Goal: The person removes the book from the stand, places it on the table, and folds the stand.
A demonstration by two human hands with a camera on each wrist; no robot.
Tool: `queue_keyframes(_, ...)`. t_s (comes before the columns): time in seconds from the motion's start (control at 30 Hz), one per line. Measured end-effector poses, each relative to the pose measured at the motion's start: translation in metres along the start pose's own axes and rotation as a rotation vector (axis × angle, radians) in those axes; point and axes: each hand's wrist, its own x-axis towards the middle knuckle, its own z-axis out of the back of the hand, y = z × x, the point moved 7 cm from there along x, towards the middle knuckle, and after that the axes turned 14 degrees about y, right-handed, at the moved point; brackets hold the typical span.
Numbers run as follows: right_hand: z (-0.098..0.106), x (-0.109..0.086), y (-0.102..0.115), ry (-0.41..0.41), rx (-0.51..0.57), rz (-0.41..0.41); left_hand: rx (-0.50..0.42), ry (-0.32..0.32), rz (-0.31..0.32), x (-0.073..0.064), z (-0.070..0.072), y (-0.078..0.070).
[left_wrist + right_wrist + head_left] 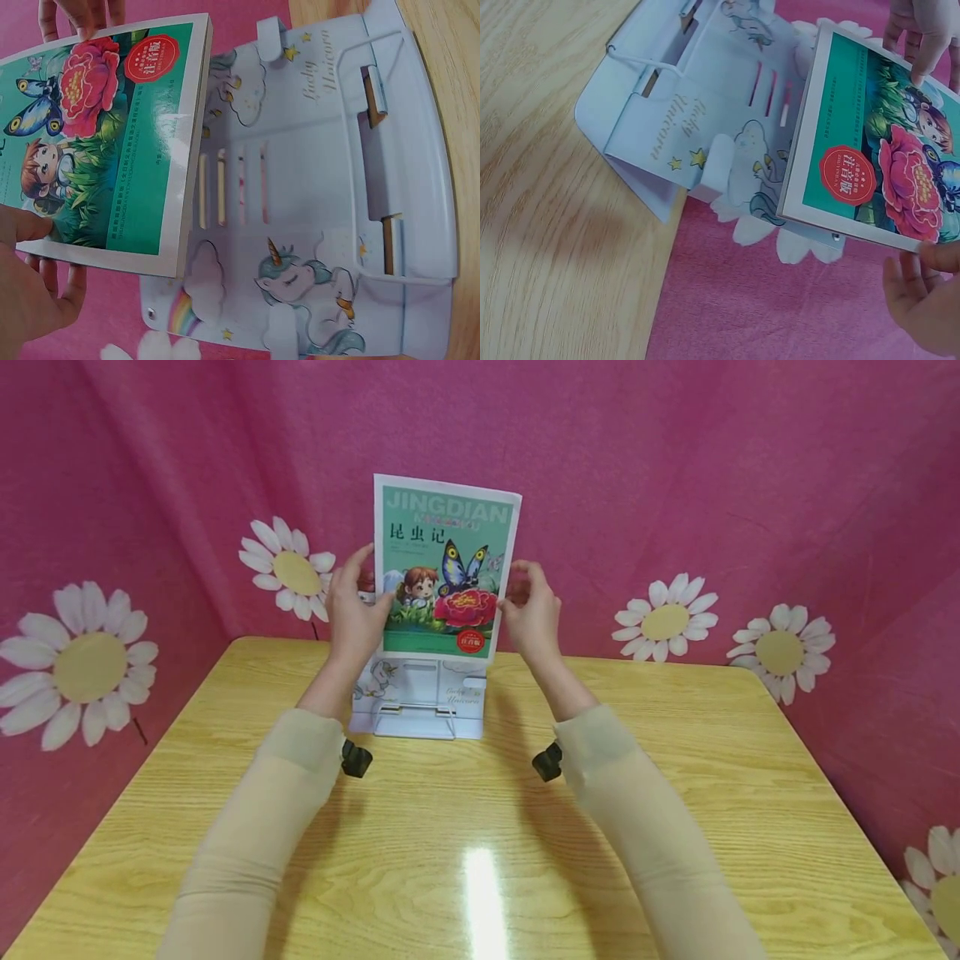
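Observation:
A green-covered children's book (427, 552) with a butterfly and a red flower on its front is held up by both hands. My left hand (356, 618) grips its left edge, thumb on the cover and fingers behind. At the right edge, my right hand (534, 614) pinches it the same way. Below and behind the book stands a white book stand (468, 714) printed with unicorns, its upper part hidden in the head view. In the left wrist view the book's lower edge hangs in front of the stand's slotted back panel (300, 165), above the wire page holder (349, 172).
The stand rests on a wood-grain table (450, 810) near its far edge. A pink curtain (600, 460) with white daisies hangs behind the table and at both sides. Small black devices (356, 760) sit at the wrists.

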Motion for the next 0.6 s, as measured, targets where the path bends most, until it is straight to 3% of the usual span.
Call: queue_keyframes(0.6, 0.042, -0.026, -0.004, 0.020, 0.134, 0.071, 0.017, -0.012, -0.163, -0.024, -0.010, -0.050)
